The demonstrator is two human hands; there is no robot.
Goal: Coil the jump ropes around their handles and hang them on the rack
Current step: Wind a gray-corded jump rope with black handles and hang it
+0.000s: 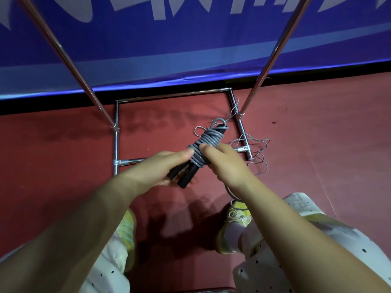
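A jump rope with two black handles [184, 176] is held in front of me, its grey cord [206, 143] wound in several turns around the upper part of the handles. My left hand [163, 166] grips the lower ends of the handles, thumb against the coil. My right hand [224, 160] grips the coil from the right, thumb on top of the turns. A loose stretch of cord [232, 193] trails under my right wrist toward my shoe. The chrome rack's base frame [116, 132] lies on the floor below, with two slanted uprights [69, 64] rising past me.
A second, thin grey rope [254, 149] lies tangled on the red floor by the rack's right foot. A blue banner [190, 49] runs along the wall behind. My yellow shoes [234, 220] stand just before the rack base.
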